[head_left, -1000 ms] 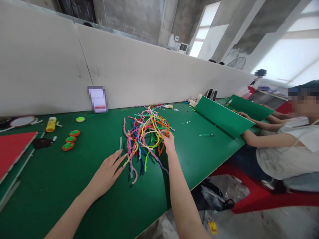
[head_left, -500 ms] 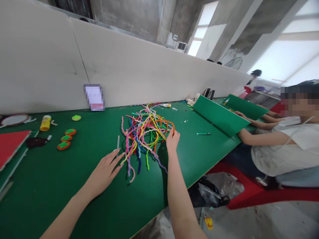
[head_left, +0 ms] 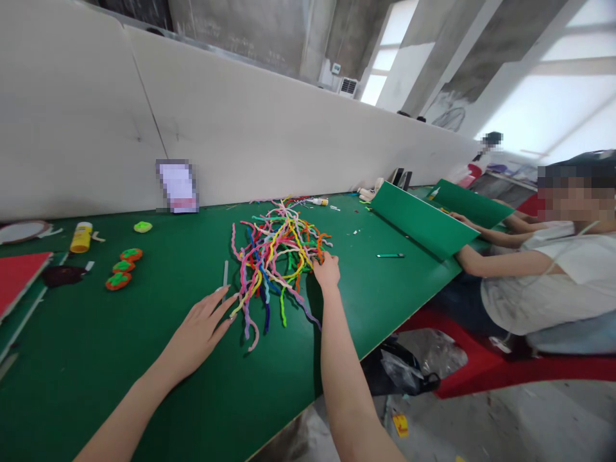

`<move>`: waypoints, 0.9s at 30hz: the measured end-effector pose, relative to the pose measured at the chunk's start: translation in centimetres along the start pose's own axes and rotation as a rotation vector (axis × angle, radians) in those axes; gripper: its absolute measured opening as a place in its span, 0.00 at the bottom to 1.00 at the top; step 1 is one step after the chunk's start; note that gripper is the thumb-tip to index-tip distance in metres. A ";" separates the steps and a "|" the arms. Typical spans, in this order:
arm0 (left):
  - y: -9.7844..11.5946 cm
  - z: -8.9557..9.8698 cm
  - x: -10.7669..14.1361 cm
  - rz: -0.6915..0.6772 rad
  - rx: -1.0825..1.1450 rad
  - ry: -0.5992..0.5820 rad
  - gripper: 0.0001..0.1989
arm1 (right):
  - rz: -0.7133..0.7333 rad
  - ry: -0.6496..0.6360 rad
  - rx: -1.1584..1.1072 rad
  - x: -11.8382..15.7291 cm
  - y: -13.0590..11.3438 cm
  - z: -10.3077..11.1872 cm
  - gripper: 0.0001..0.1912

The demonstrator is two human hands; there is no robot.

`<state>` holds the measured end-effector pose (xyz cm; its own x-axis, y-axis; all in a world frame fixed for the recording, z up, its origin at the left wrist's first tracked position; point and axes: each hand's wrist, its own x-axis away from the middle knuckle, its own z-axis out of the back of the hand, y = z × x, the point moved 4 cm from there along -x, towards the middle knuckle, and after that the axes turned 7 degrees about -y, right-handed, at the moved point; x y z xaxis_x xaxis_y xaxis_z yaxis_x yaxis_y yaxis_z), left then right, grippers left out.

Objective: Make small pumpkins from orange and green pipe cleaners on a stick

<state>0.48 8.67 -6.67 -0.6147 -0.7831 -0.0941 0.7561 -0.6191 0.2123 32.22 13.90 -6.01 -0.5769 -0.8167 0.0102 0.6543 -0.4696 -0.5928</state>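
Observation:
A tangled heap of colourful fuzzy pipe cleaners (head_left: 274,256) lies on the green table in front of me. My right hand (head_left: 327,271) is at the heap's right edge, its fingers closed on pipe cleaners; an orange pipe cleaner (head_left: 321,244) bends up just above them. The fingertips themselves are partly hidden. On the heap's near left side, my left hand (head_left: 205,324) rests on the table with fingers spread. Its fingertips touch the end of a pale yellow pipe cleaner (head_left: 245,299). A thin translucent stick (head_left: 226,273) lies just beyond that hand.
Orange-and-green fuzzy pieces (head_left: 124,265), a pale green one (head_left: 142,227) and a yellow glue bottle (head_left: 81,238) stand to the left. A phone (head_left: 178,186) leans on the white partition. Rightward are a utility knife (head_left: 390,256), a green board (head_left: 423,221) and a seated co-worker (head_left: 553,269).
My right hand has shifted slightly down and left, and the orange pipe cleaner that arched over it has folded in toward the heap. My left hand stays almost still.

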 end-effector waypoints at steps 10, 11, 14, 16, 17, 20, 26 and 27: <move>0.0 0.0 0.0 0.002 -0.006 -0.009 0.23 | -0.007 -0.058 0.029 0.0 -0.2 0.1 0.12; 0.0 0.1 0.0 0.002 -0.002 -0.007 0.23 | -0.013 -0.061 0.015 0.0 -0.1 0.1 0.11; 0.2 0.3 0.1 0.005 0.003 -0.005 0.23 | -0.036 -0.069 -0.056 0.0 0.1 0.1 0.04; 0.3 0.4 0.1 0.005 0.000 -0.004 0.23 | -0.052 -0.058 -0.126 -0.1 0.4 0.1 0.07; 0.3 0.4 0.1 0.005 -0.002 -0.004 0.23 | -0.060 -0.049 -0.168 -0.2 0.5 0.1 0.12; 0.3 0.3 0.1 0.004 -0.004 -0.013 0.23 | -0.085 -0.041 -0.313 -0.4 1.0 -0.2 0.18; 0.3 0.3 0.0 0.004 0.003 -0.010 0.23 | -0.090 -0.115 -0.640 -0.6 1.0 -0.9 0.08; 0.3 0.3 0.0 0.006 0.006 -0.016 0.23 | -0.084 -0.125 -0.691 -0.5 0.8 -0.9 0.08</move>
<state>0.63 8.50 -6.37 -0.6135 -0.7859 -0.0774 0.7587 -0.6138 0.2185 32.63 14.22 -7.23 -0.5244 -0.8388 0.1464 0.1259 -0.2464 -0.9610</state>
